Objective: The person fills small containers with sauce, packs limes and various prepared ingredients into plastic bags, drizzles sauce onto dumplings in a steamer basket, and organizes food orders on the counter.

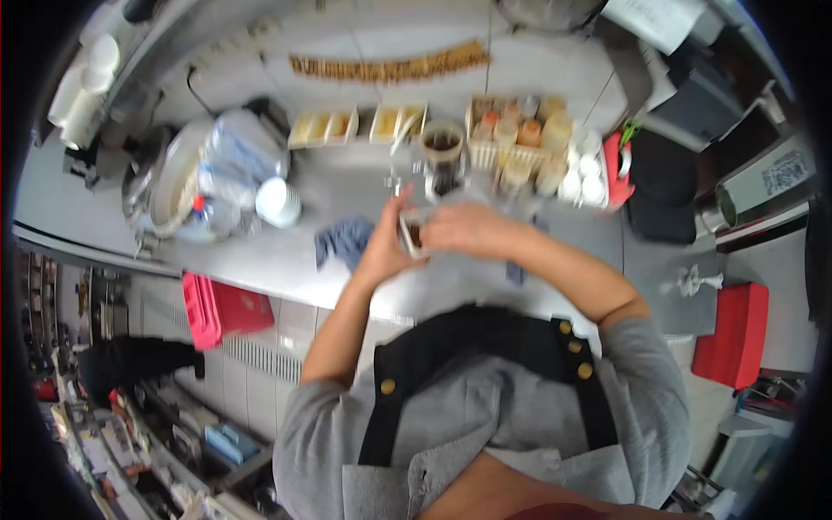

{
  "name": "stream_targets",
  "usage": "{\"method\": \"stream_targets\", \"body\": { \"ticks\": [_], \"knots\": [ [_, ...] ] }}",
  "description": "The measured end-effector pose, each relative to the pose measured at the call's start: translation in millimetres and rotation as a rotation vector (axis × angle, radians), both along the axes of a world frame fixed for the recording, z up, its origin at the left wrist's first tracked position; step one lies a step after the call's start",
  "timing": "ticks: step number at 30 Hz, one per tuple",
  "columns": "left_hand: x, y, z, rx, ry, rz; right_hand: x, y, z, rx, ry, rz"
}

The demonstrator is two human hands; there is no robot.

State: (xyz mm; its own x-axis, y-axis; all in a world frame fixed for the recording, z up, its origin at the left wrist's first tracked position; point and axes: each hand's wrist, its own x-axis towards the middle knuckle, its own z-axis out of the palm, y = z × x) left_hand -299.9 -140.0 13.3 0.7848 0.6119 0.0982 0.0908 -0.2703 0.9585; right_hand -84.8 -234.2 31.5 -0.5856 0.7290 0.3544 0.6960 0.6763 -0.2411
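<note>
My left hand (382,244) is wrapped around a small white container (409,237) with something dark inside, held over the front part of the steel counter (334,178). The fingers of my right hand (464,229) are bent together over the container's right side; their tips are hidden, and whatever they pinch cannot be made out. A crumpled blue-grey cloth (344,241) lies just left of my left hand. Beyond both hands stands a clear jug-like vessel (441,143) with dark liquid in it.
Yellow-filled trays (322,129) line the back wall. A basket of small jars (511,130) and a tray of white eggs (582,178) stand at the back right. Stacked cups (278,203) and plastic-wrapped items (243,156) are left. A red bin (227,310) is on the floor.
</note>
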Motion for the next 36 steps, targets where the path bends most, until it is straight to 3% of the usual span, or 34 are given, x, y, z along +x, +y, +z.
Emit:
{"method": "stream_targets", "body": {
  "ticks": [1, 6, 9, 11, 15, 17, 19, 21, 22, 25, 27, 29, 30, 33, 34, 36],
  "knots": [
    [1, -1, -3, 0.054, -0.016, -0.022, 4, 2, -3, 0.01, -0.066, 0.031],
    [8, -17, -15, -0.339, -0.229, -0.027, 11, -11, 21, -0.08, 0.13, 0.005],
    [8, -12, -14, -0.494, -0.135, -0.107, 11, -17, 27, 0.013, 0.153, -0.034],
    [7, -8, -8, -0.459, -0.166, -0.108, 11, -23, 35, 0.045, 0.178, -0.042],
    [1, 30, 23, 0.117, 0.017, -0.235, 24, -14, 16, 0.192, 0.253, -0.098],
    [4, 37, 62, 0.468, 0.158, -0.321, 22, -14, 9, 0.076, 0.354, -0.147],
    [7, 32, 93, 0.112, 0.155, -0.389, 9, -17, 23, -0.012, 0.447, -0.094],
    [5, 52, 86, 0.154, 0.244, -0.367, -2, -17, 15, 0.057, 0.561, -0.112],
    [6, 44, 106, 0.39, 0.356, -0.385, -10, -23, 16, 0.044, 0.575, -0.107],
    [6, 39, 128, 0.309, 0.457, -0.469, -20, -26, 21, 0.003, 0.671, -0.134],
    [2, 33, 136, 0.402, 0.5, -0.419, -24, -26, 21, 0.118, 0.659, -0.138],
    [-6, 37, 138, 0.234, 0.332, -0.462, -25, -28, 29, 0.206, 0.621, -0.195],
    [-7, 38, 136, 0.15, 0.39, -0.36, -33, -36, 31, 0.269, 0.586, -0.253],
    [-18, 37, 144, 0.181, 0.286, -0.461, -45, -35, 36, 0.216, 0.682, -0.231],
    [-21, 43, 136, 0.072, 0.283, -0.4, -52, -36, 40, 0.248, 0.63, -0.271],
    [-22, 43, 137, 0.225, 0.348, -0.391, -61, -30, 39, 0.258, 0.625, -0.296]
  ]
}}
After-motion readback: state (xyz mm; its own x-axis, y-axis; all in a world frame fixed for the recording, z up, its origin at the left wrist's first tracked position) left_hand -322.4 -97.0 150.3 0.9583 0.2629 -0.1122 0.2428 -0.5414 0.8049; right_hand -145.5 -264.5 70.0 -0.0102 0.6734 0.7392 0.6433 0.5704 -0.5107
